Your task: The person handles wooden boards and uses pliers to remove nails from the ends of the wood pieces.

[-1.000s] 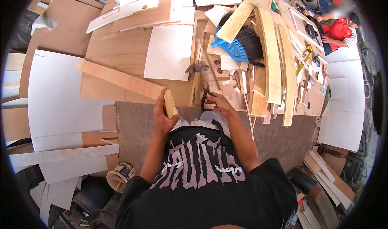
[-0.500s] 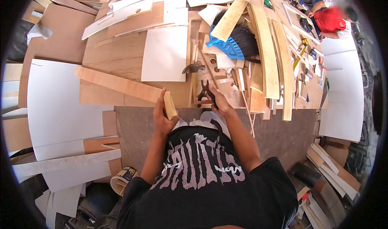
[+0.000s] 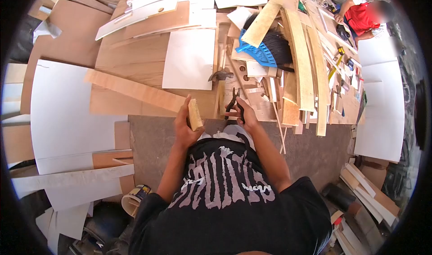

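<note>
My left hand point(image 3: 184, 128) is closed around the near end of a long, light wooden plank point(image 3: 135, 91). The plank slants away to the left over the worktable, its pale sawn end facing me. In my right hand point(image 3: 248, 116) is a pair of dark pliers point(image 3: 232, 105), jaws pointing up and away from me, fingers wrapped about the handles. Just beyond the pliers, a claw hammer point(image 3: 220, 75) lies on the table with its head away from me.
The wooden worktable point(image 3: 130, 61) carries white panels point(image 3: 189, 59), a blue dustpan-like piece point(image 3: 257, 52), several rough planks point(image 3: 300, 61) and a yellow tape measure point(image 3: 340, 51). A person in red point(image 3: 361, 19) is at the far right. A bucket point(image 3: 133, 202) stands at lower left.
The view has shifted slightly. The pliers are turned a little, and their jaws look closer together. The plank's sawn end faces me more. Both hands keep their holds.
</note>
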Available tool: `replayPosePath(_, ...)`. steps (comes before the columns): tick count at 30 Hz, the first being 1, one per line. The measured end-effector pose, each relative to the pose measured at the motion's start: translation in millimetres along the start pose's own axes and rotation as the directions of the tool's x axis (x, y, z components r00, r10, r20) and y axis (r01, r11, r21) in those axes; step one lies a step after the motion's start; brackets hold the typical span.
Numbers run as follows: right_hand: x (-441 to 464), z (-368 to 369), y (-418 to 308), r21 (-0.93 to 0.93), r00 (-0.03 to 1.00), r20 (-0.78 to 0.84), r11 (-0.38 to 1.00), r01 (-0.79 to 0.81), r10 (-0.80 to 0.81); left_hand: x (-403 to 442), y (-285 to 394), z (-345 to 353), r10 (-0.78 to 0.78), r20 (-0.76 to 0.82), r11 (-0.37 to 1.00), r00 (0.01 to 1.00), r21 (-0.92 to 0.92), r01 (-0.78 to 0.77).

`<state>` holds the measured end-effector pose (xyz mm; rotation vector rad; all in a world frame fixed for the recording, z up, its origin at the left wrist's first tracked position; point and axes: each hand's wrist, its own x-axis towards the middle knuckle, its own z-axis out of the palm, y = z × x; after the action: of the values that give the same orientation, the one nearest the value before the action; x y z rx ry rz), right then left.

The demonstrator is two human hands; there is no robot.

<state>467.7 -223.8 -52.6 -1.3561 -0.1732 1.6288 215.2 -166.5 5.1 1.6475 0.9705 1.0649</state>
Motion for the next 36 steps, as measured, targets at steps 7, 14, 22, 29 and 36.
replayPosePath(7,-35.2,32.8,-15.5,-0.604,0.88,0.155,0.662,0.444,-0.449,7.5,22.3,-17.6,0.031,0.009,0.999,0.999,0.032,-0.031)
replayPosePath(14,-97.9,106.3,-39.7,-0.754,0.637,0.231,0.278,0.595,-0.736,12.8,55.3,-44.7,0.076,0.025,0.987,0.997,0.14,-0.079)
replayPosePath(22,-135.5,168.5,-44.3,-0.753,0.493,0.383,0.044,0.657,-0.781,1.1,73.7,-83.3,0.04,-0.037,0.969,0.998,0.245,-0.03)
replayPosePath(29,-141.3,203.0,-9.6,-0.805,0.57,0.38,0.044,0.592,-0.729,-17.4,66.2,-116.1,0.111,-0.048,0.931,0.993,0.355,-0.087)
replayPosePath(36,-142.4,219.4,20.4,-0.835,0.522,0.407,-0.074,0.545,-0.749,-34.7,52.5,-136.3,0.188,-0.095,0.914,0.978,0.381,-0.139)
